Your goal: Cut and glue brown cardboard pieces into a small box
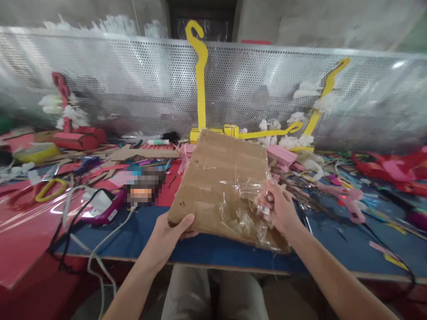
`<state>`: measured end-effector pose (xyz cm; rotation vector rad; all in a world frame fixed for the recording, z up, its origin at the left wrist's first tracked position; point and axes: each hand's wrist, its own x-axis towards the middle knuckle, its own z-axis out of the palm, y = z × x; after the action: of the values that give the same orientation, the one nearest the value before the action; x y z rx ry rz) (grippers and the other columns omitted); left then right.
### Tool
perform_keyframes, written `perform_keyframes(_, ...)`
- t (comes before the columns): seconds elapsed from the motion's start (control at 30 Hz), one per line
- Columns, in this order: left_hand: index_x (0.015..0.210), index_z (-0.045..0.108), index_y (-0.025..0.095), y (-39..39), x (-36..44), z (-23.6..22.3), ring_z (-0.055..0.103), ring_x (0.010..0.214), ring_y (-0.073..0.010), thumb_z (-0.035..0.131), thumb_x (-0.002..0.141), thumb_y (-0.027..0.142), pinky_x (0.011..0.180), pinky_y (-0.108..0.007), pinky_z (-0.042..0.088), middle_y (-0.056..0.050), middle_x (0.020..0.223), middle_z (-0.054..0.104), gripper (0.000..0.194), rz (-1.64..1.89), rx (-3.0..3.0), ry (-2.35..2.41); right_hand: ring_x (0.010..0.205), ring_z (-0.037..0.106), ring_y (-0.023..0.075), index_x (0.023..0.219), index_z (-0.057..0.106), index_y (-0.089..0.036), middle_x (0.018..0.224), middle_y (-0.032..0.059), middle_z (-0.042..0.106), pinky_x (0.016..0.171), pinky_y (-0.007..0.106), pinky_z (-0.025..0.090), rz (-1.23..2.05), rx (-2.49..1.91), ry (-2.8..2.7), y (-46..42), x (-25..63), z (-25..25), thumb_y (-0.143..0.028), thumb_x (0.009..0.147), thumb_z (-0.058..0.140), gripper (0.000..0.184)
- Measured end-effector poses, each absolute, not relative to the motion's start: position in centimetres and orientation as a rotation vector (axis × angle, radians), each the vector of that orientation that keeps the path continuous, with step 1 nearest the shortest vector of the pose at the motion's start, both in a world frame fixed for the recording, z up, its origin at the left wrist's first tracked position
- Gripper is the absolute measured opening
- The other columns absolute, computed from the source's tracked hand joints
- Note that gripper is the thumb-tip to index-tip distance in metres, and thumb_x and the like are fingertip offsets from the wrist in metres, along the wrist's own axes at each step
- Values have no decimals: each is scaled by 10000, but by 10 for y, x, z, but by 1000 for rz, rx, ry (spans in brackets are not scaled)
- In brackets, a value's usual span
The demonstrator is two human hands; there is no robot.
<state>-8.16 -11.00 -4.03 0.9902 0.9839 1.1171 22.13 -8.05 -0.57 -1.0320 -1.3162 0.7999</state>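
A flat brown cardboard piece [216, 178] is tilted up over the front edge of the table. Strips of shiny clear tape [238, 218] lie crumpled across its lower right part. My left hand [175, 229] grips the cardboard's lower left corner, thumb on top and fingers beneath. Over the right side of the cardboard, my right hand [271, 204] is closed, its fingers bunched on the clear tape. Exactly how much tape lies inside that hand is hidden.
Behind stand yellow hook-shaped pieces [200, 89] before a perforated metal panel [150, 84]. A pink glue gun [353, 200] lies at right on the blue table [207, 249]. Yellow-handled scissors [50, 190], a purple power strip [106, 211] with cables, and red sheets crowd the left.
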Motion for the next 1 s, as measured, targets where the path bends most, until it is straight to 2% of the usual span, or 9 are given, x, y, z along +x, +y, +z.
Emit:
perform_keyframes(0.1, 1109, 720, 130, -111, -81, -39, 755, 966, -307, 851, 727, 438, 787, -390, 663, -130, 1108, 775, 508, 1144, 976, 995, 555, 556, 151, 776, 506, -240, 686, -2, 581, 473, 275, 448, 886, -1046, -1302, -82, 220, -14, -582, 966, 506, 391)
perform_keyframes(0.17, 1118, 714, 136, -112, -82, -39, 751, 980, -304, 847, 729, 441, 782, -382, 663, -125, 1117, 773, 512, 1149, 975, 1002, 782, 661, 193, 986, 578, -242, 970, 50, 675, 618, 308, 542, 904, -1040, -1320, -88, 218, -14, -576, 965, 523, 339)
perform_keyframes(0.2, 1129, 708, 140, -112, -82, -38, 750, 980, -301, 846, 729, 441, 775, -376, 664, -122, 1120, 772, 519, 1156, 977, 1007, 906, 668, 209, 1074, 588, -251, 1097, 60, 669, 746, 339, 564, 905, -1040, -1356, -93, 216, -11, -558, 961, 548, 330)
perform_keyframes(0.27, 1172, 688, 152, -113, -81, -38, 748, 983, -294, 845, 730, 437, 763, -365, 665, -114, 1138, 765, 549, 1177, 991, 1019, 1103, 615, 232, 1227, 584, -270, 1270, 67, 617, 988, 407, 499, 850, -1074, -1552, -105, 214, -1, -500, 961, 584, 352)
perform_keyframes(0.4, 1243, 648, 176, -113, -80, -39, 742, 975, -277, 844, 730, 435, 733, -348, 665, -105, 1188, 744, 607, 1214, 1023, 1056, 1295, 486, 263, 1368, 519, -270, 1405, 94, 534, 1118, 466, 380, 543, -1163, -2173, -125, 203, 20, -435, 989, 550, 415)
perform_keyframes(0.47, 1252, 640, 176, -113, -79, -41, 738, 972, -275, 847, 724, 442, 724, -344, 665, -102, 1186, 742, 627, 1234, 1027, 1080, 1297, 485, 279, 1283, 556, -236, 1400, 111, 527, 1094, 457, 404, 442, -1181, -2339, -129, 195, 25, -508, 946, 602, 436)
perform_keyframes(0.63, 1293, 616, 196, -113, -80, -43, 730, 988, -278, 848, 721, 445, 717, -342, 662, -88, 1182, 741, 666, 1248, 1020, 1089, 1148, 545, 350, 1085, 594, -196, 1240, 134, 589, 937, 504, 463, 121, -1303, -2508, -128, 176, 18, -792, 729, 671, 699)
perform_keyframes(0.8, 1237, 630, 161, -112, -79, -39, 741, 928, -254, 867, 708, 403, 705, -333, 666, -96, 1138, 747, 628, 1252, 975, 1040, 957, 598, 259, 901, 590, -202, 977, 48, 629, 875, 422, 417, 56, -1188, -2641, -120, 174, 16, -747, 838, 590, 548)
perform_keyframes(1.0, 1170, 666, 140, -113, -76, -30, 748, 854, -217, 877, 703, 374, 684, -311, 664, -84, 1082, 759, 563, 1275, 944, 1029, 808, 529, 166, 732, 542, -200, 796, -8, 566, 790, 309, 383, 165, -957, -2687, -111, 180, 15, -522, 993, 546, 414)
